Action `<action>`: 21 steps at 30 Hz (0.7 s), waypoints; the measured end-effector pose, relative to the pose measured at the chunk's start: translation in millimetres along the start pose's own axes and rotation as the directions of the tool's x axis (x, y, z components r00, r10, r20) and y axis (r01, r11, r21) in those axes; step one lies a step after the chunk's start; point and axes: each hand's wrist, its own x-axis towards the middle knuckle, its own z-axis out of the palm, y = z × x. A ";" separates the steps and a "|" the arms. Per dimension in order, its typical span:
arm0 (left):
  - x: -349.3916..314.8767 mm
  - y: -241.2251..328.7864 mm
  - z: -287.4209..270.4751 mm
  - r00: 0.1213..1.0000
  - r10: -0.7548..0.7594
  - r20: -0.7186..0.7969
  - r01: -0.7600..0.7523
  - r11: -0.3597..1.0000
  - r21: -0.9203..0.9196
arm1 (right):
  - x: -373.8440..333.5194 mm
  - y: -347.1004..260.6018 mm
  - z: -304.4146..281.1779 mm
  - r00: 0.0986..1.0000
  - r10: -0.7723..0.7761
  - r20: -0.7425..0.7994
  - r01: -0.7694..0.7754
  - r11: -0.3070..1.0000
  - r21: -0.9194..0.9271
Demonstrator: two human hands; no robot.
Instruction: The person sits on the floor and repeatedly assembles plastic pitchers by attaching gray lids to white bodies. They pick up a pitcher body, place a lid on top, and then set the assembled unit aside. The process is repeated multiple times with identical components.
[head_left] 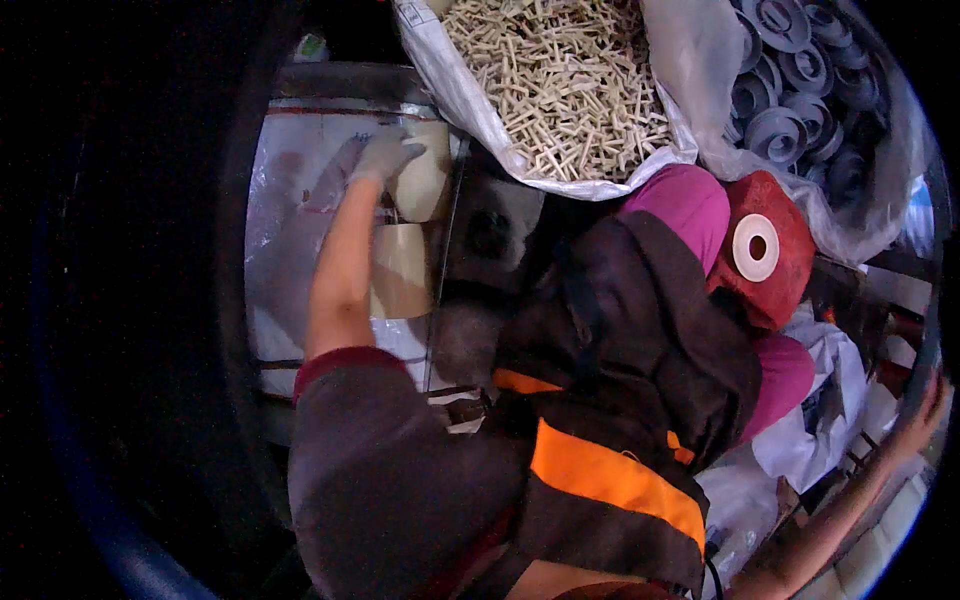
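Note:
My left hand (385, 160), in a pale glove, is at the far left over a cream tapered piece (425, 180), its fingers curled on the piece's side. A second cream tapered piece (402, 268) is just nearer to me, apart from the hand. Both are on a white surface covered with clear plastic (285, 215). Far out at the right rim, my right hand (930, 410) appears bare, with fingers stretched out and nothing visible in them. A red block-like thing (785, 270) beside my leg bears a white ring (757, 248).
A white sack (440, 70) full of small cream rod-shaped parts (560, 90) stands ahead. To its right, a clear plastic bag (700, 60) holds several grey round flanged parts (785, 135). Crumpled white plastic (825, 370) is near my right leg.

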 end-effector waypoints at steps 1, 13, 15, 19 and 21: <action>-15.4 6.4 -9.0 0.999 0.013 -0.049 -0.018 0.994 -0.103 | 7.0 -69.2 5.0 0.993 0.065 0.096 -0.087 0.962 0.258; -217.1 209.6 -119.4 0.334 0.780 -0.529 -0.864 0.478 0.158 | 61.8 -412.8 12.1 0.882 -0.181 0.436 -0.454 -0.075 0.888; -207.1 213.7 -96.3 0.452 0.560 -0.694 -0.843 0.522 -0.129 | 37.6 -391.0 13.1 0.907 -0.022 0.420 -0.420 -0.084 0.903; -184.0 244.1 -76.0 0.890 0.314 -0.330 -0.450 0.488 -0.748 | -3.8 -338.6 0.3 0.836 0.085 0.543 -0.533 -0.113 0.838; -163.0 250.7 -50.7 0.879 0.434 -0.197 -0.338 0.274 -0.900 | -19.6 -324.8 -8.8 0.712 0.019 0.702 -0.627 -0.433 0.648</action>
